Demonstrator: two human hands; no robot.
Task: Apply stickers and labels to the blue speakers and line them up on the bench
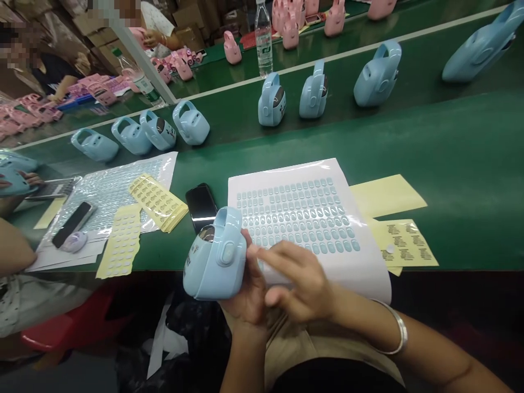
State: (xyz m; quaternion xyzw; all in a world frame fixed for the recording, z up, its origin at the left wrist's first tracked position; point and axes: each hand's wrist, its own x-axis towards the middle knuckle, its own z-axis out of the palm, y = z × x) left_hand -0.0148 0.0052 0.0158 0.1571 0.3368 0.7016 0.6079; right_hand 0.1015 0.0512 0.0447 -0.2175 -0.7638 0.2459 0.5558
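A long green bench (450, 180) runs across a packing hall, with stacked cartons behind it and other people at work at ten o'clock. Near the bench's front edge, at six o'clock, my left hand (245, 295) wraps around a pale blue handled shell (215, 256), fingers curled behind its back and thumb up its right side, so it is held clear of the surface and tilted. My right hand (298, 278) hovers just beside it at four o'clock, fingers half spread and pointing left toward the shell; whether a fingertip carries anything I cannot tell. A silver bangle (395, 327) sits on that wrist. Under my right hand lies a white sheet of small blue stickers (303, 218), and a black phone (201, 204) rests just at eleven o'clock of the shell. Yellow backing papers (388, 194) lie at two o'clock. More blue shells (272, 101) line the bench at twelve o'clock.
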